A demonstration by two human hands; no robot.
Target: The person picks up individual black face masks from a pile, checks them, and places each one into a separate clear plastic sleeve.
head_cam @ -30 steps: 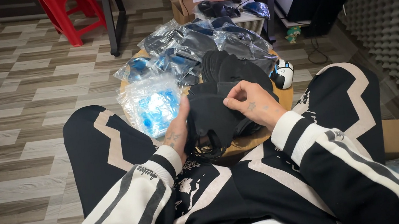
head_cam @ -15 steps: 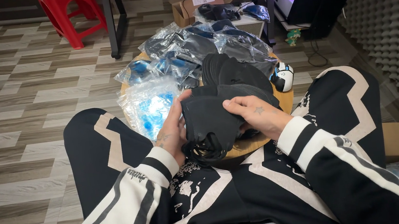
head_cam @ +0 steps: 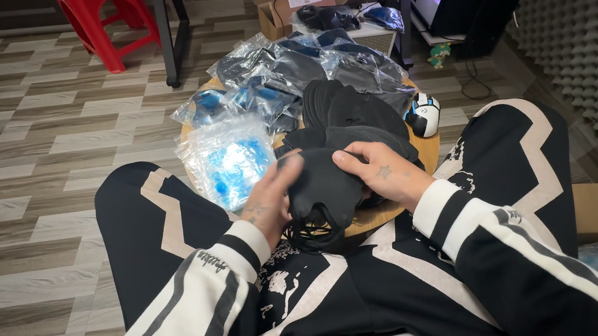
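I sit on the floor with a low round wooden table (head_cam: 432, 152) between my knees. Both hands hold a bundle of black face masks (head_cam: 323, 184) just above the table's near edge. My left hand (head_cam: 270, 201) grips the bundle's left side, with its fingers curled over the top. My right hand (head_cam: 379, 173) presses on the right side, thumb on top. Black ear loops (head_cam: 309, 236) hang below the bundle. Behind it lies a stack of more black masks (head_cam: 345, 112).
A clear bag of blue items (head_cam: 227, 158) rests on the table's left. Several bagged dark and blue packs (head_cam: 286, 69) pile up at the back. A white computer mouse (head_cam: 423, 113) sits right. A red stool (head_cam: 104, 18), a table leg (head_cam: 168, 23) and cardboard boxes (head_cam: 296, 3) stand beyond.
My hands have closed in around the mask bundle and lifted it slightly toward me. The left hand slid from the bundle's side onto its top.
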